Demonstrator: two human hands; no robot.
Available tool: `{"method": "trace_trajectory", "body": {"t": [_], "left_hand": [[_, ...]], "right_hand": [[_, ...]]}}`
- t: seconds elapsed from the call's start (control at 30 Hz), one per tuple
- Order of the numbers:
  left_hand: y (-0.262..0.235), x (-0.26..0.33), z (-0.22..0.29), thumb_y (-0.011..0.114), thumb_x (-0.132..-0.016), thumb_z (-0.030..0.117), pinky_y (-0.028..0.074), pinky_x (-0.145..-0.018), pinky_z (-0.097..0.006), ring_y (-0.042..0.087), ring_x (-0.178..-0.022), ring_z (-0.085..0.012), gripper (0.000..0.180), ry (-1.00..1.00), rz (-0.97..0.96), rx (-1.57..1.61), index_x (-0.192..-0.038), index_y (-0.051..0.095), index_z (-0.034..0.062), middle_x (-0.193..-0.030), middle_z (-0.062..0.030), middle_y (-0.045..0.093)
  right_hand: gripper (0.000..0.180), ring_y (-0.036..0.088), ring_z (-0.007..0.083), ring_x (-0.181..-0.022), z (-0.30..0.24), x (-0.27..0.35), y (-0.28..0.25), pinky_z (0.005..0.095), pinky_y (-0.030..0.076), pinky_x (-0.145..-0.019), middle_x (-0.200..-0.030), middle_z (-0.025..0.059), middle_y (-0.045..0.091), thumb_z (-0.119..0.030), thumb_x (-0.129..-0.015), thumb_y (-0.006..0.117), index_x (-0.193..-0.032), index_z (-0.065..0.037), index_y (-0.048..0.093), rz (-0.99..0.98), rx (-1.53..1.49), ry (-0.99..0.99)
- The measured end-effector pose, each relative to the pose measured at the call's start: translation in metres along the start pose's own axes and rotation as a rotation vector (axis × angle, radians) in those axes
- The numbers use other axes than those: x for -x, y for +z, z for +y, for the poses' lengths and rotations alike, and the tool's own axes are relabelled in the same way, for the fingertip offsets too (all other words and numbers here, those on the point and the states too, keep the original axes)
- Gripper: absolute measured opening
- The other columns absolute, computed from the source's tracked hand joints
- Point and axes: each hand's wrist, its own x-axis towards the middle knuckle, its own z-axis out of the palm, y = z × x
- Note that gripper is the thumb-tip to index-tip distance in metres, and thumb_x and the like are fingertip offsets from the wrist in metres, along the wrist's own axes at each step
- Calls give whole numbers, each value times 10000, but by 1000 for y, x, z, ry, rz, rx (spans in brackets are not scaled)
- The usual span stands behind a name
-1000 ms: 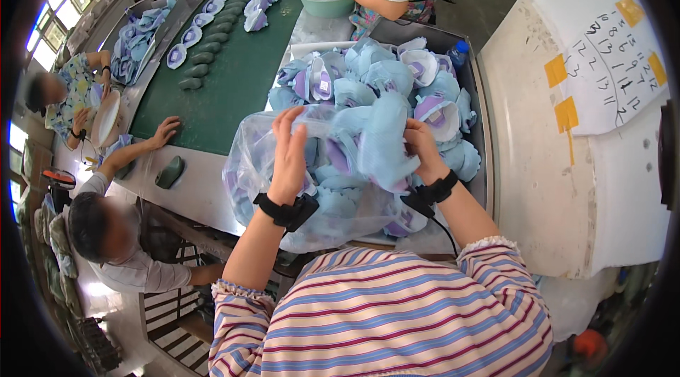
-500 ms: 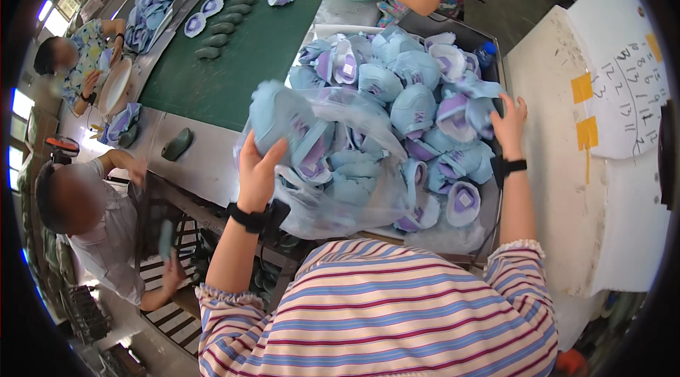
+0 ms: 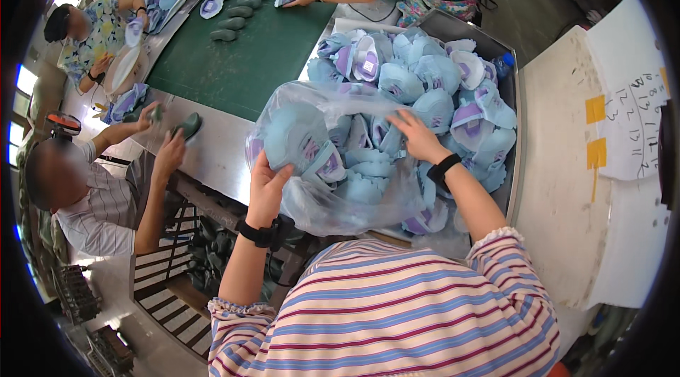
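Note:
A clear plastic bag with several light-blue and purple shoe uppers inside lies in front of me. My left hand is at its left side, thumb and fingers around the lower edge of a blue shoe upper; film partly covers that upper. My right hand is over the right part of the bag's mouth, fingers stretched out and slightly blurred. Whether its fingertips touch the film is unclear. Beyond both hands is a heap of blue uppers with purple linings.
The heap sits in a metal-edged tray. A green conveyor belt carries rows of dark shoe lasts and uppers. Co-workers are at the left and far side, one arm reaching over the belt. A white board stands right.
My right hand has moved left from the heap to the bag's mouth. The film now covers more of the upper at my left hand. A co-worker's arm has reached over the belt.

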Motion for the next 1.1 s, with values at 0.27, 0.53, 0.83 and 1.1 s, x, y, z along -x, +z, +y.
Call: {"method": "trace_trajectory", "body": {"t": [0.27, 0.53, 0.83, 1.1], "left_hand": [[32, -11, 3, 547, -877, -21, 413, -913, -270, 532, -1053, -137, 327, -30, -83, -35, -1194, 469, -5, -1170, -69, 565], [34, -34, -20, 554, -871, 8, 414, -811, -242, 512, -928, -90, 160, 32, 44, -235, -1029, 529, 8, -976, -34, 587], [12, -23, -36, 546, -869, 5, 407, -866, -259, 525, -964, -130, 207, 4, 49, -185, -1072, 510, -14, -1036, -56, 581], [1, -15, -31, 506, -876, -25, 406, -882, -254, 518, -1007, -124, 423, 59, 78, -202, -1286, 407, 6, -1100, -77, 561]], "right_hand": [[688, 469, 373, -1154, -16, -22, -22, 413, 456, -924, -1409, 149, 331, -36, -575, 772, -1216, -112, 536, 287, 92, 75], [479, 497, 307, -1156, -18, -30, -1, 398, 464, -876, -1263, 59, 490, 9, -708, 558, -1152, -170, 568, 196, 233, -336], [373, 328, 307, -1310, 2, -65, -25, 489, 309, -1048, -1354, 106, 394, -51, -699, 606, -1046, -187, 614, -15, 420, -428], [504, 470, 305, -1145, -13, 3, -90, 427, 363, -985, -1128, 83, 532, -63, -557, 652, -1052, -117, 576, 34, 64, -424]]}}
